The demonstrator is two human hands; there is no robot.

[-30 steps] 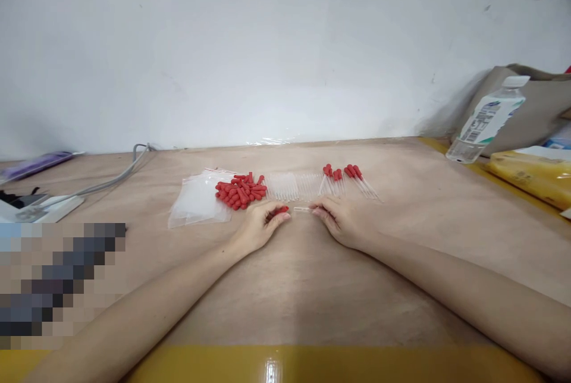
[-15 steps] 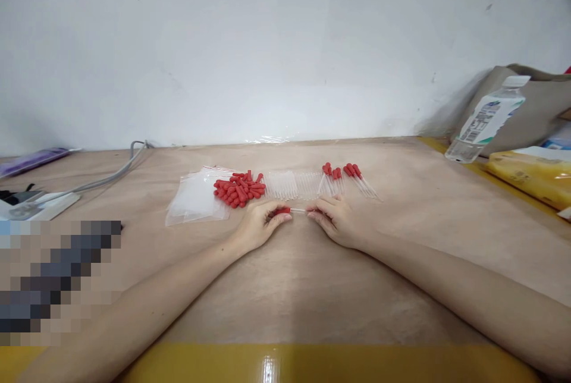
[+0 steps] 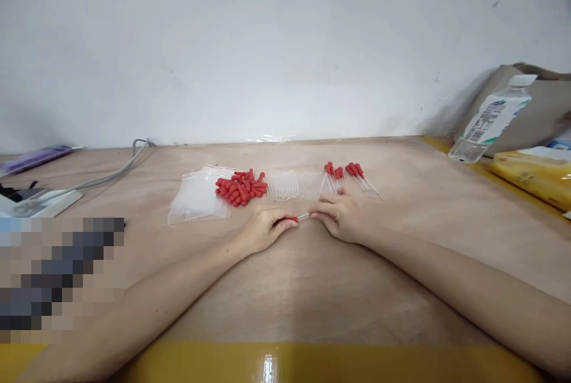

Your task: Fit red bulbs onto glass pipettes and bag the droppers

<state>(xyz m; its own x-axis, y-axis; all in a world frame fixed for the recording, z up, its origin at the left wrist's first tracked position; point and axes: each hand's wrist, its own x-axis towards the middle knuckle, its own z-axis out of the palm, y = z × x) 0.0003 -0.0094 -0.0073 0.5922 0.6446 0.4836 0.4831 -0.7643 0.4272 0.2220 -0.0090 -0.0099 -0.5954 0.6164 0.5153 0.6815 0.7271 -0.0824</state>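
My left hand [image 3: 269, 228] pinches a red rubber bulb [image 3: 294, 220], most of which its fingers cover. From the bulb's mouth a thin clear dropper tube [image 3: 304, 216] runs to my right hand [image 3: 336, 214], whose thumb and fingers are closed on its other end. Behind my left hand lies a heap of red rubber bulbs [image 3: 241, 188]. Beside the heap, a row of clear dropper tubes [image 3: 285, 185] stretches to the right. Several droppers with red bulbs fitted [image 3: 355, 170] rest beyond my right hand.
Clear plastic bags [image 3: 198, 195] lie left of the heap. A grey cable [image 3: 111, 176] and a purple packet [image 3: 35, 160] are at the far left. To the right stand a water bottle [image 3: 493, 118] and a grey bag [image 3: 546, 103], with a yellow packet [image 3: 530, 175] in front.
Both hands have shifted slightly to the right. The tube between them now slants up toward my right hand, and less of the red bulb shows past my left fingers.
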